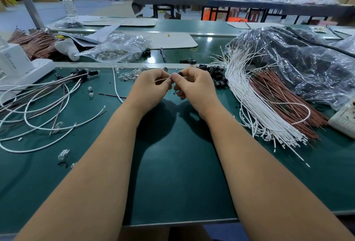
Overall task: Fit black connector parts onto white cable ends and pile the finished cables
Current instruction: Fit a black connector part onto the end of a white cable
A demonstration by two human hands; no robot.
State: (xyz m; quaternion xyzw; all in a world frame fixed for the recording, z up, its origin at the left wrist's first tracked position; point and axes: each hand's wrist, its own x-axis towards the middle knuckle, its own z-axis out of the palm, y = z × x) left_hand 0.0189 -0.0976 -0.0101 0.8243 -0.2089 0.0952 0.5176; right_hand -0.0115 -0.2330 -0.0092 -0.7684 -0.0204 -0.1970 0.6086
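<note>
Above the green mat (pixel 172 163) my left hand (pixel 151 87) pinches a thin pale cable (pixel 163 79) near its end. My right hand (pixel 194 85) pinches a small black connector part (pixel 179 73) at that cable's tip. The two hands meet fingertip to fingertip. Loose black connector parts (pixel 218 75) lie just right of my right hand. A thick bundle of white cables (pixel 247 98) with brown cables (pixel 284 102) beside it lies to the right. Cables with black connectors fitted (pixel 44 98) are piled at the left.
Small clear bulbs (pixel 130 74) are scattered behind my left hand, more in a plastic bag (pixel 117 48). A large plastic bag of dark parts (pixel 299 58) fills the right. A white device (pixel 17 63) stands far left; a pen (pixel 162 54) lies beyond.
</note>
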